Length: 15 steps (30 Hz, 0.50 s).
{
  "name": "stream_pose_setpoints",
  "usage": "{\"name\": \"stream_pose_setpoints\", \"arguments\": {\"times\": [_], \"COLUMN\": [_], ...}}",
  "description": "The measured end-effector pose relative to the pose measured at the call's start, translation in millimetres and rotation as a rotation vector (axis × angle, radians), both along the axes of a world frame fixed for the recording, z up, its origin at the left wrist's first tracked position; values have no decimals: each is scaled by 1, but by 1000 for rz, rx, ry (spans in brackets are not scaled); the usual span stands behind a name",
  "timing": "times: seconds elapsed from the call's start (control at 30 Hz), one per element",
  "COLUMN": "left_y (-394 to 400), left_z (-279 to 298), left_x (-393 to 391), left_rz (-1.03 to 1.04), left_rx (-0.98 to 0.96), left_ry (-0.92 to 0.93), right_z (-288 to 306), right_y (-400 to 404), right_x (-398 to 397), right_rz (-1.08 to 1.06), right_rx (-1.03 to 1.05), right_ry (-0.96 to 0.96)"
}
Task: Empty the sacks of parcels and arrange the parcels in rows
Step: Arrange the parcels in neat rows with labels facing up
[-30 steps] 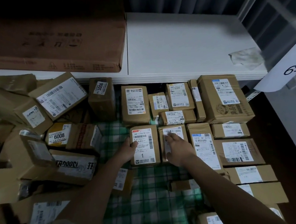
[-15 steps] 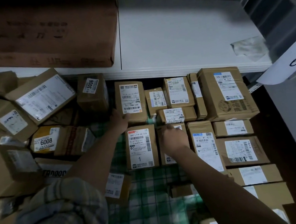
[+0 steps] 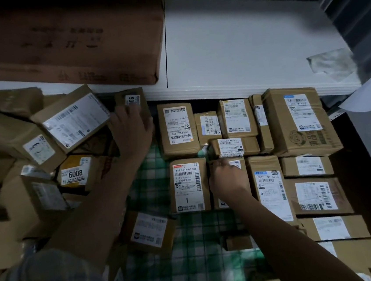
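Cardboard parcels are laid in rows on a green checked cloth point(image 3: 192, 258). A small labelled parcel point(image 3: 132, 101) at the far edge of the loose pile is grasped by the left hand point(image 3: 131, 132); the right hand point(image 3: 227, 177) is pressed, fingers curled, on a parcel point(image 3: 236, 164) in the near row.

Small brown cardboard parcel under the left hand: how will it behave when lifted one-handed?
The small brown cardboard parcel is probably stiff: its edges look square. It likely lifts lightly, since the left hand spans its width. The taped faces may be slick, so the grip could slip.
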<state>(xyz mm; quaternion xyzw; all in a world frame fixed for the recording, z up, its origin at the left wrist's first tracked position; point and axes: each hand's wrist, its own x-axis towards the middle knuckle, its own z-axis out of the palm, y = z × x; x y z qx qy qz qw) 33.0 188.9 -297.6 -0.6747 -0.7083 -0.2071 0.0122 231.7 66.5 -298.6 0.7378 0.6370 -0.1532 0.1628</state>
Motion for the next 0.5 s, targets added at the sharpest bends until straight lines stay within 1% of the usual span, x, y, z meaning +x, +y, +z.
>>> {"name": "stream_pose_setpoints", "arguments": {"times": [0.03,0.1,0.17,0.2,0.27,0.33,0.4,0.5], "left_y": [5,12,14,14,12,12,15,17], "left_z": [5,9,10,10,9,9,10,13], "left_x": [-4,-9,-9,-6,-1,4,2,0], "left_rz": [85,211,219,182,110,115,163,182], "left_rx": [-69,-245,-335,-358,-420,-474,-467,-440], "left_ry": [-50,-225,-383,-413,-394,-389,-401,-346], "right_z": [1,1,2,2,2,1,1,1], "right_y": [0,-1,-2,-2,-3,-4,-5,-5], "right_x": [-1,-3,-4,-5,-6,-6,-6,-4], "right_rz": [-6,-19,-26,-26,-22,-4,7,18], "right_rx": [1,-2,-1,-1,-9,-15,-15,-19], "right_ry": [-1,0,-4,-9,-18,-32,-36,-36]}}
